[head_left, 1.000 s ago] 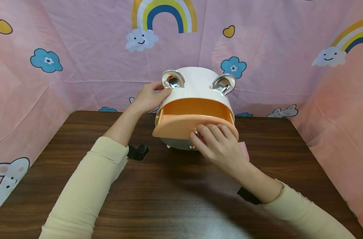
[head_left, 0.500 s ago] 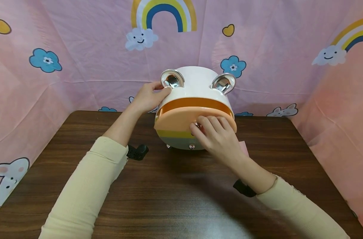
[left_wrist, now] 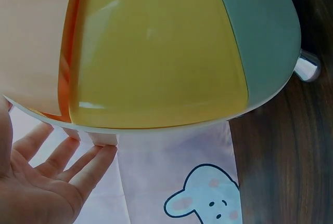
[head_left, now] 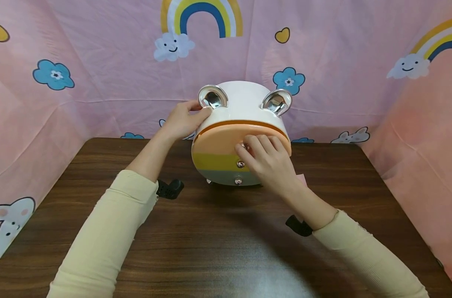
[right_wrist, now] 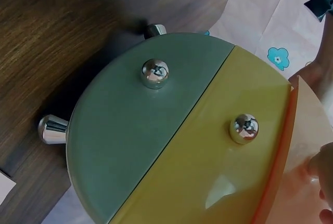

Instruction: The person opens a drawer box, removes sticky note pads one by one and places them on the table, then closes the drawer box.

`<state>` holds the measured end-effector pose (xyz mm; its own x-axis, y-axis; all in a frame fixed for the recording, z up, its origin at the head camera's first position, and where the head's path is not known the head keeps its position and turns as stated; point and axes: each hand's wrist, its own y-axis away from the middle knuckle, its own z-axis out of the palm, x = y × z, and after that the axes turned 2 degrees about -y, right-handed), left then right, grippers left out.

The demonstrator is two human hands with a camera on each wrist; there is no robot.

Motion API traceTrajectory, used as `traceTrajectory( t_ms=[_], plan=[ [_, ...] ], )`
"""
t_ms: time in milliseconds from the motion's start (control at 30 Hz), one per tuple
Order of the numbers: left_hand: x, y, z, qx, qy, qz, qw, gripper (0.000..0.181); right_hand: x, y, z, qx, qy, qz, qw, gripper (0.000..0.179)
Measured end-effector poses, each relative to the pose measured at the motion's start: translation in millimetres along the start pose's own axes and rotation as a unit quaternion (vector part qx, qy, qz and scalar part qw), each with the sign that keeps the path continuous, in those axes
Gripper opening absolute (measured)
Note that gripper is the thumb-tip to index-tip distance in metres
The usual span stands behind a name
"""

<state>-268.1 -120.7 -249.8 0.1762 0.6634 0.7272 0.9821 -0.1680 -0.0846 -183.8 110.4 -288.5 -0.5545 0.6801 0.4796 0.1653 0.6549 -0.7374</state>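
Observation:
A small storage box with a white body (head_left: 244, 97) and silver ears stands at the back of the table. Its front has a peach drawer (head_left: 218, 138) on top, then a yellow drawer (head_left: 214, 161) and a grey-green drawer (head_left: 222, 177). My right hand (head_left: 268, 167) pinches the peach drawer's knob, mostly hidden by the fingers. That drawer stands slightly out, with a thin orange gap along its top; the lower two are flush. My left hand (head_left: 185, 121) touches the box's left side below the ear, its fingers (left_wrist: 96, 169) fairly straight against the shell in the left wrist view.
Silver knobs (right_wrist: 155, 73) stick out from the lower drawers, and short silver feet (right_wrist: 53, 129) carry the box. A pink piece (head_left: 302, 179) lies right of it, partly behind my right hand. Printed cloth (head_left: 129, 74) hangs behind the dark wooden table (head_left: 196, 248).
My right hand has pushed the peach drawer inward from well out to nearly closed, uncovering the yellow drawer below. The left hand has stayed at the box's side.

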Motion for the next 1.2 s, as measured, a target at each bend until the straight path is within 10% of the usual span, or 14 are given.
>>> traceTrajectory(
  t_ms=[1200],
  plan=[
    [0.9, 1.3, -0.6, 0.004, 0.010, 0.000, 0.9999, 0.048, 6.4, -3.0, 10.3, -0.011, -0.017, 0.020, 0.9996, 0.015]
  ],
)
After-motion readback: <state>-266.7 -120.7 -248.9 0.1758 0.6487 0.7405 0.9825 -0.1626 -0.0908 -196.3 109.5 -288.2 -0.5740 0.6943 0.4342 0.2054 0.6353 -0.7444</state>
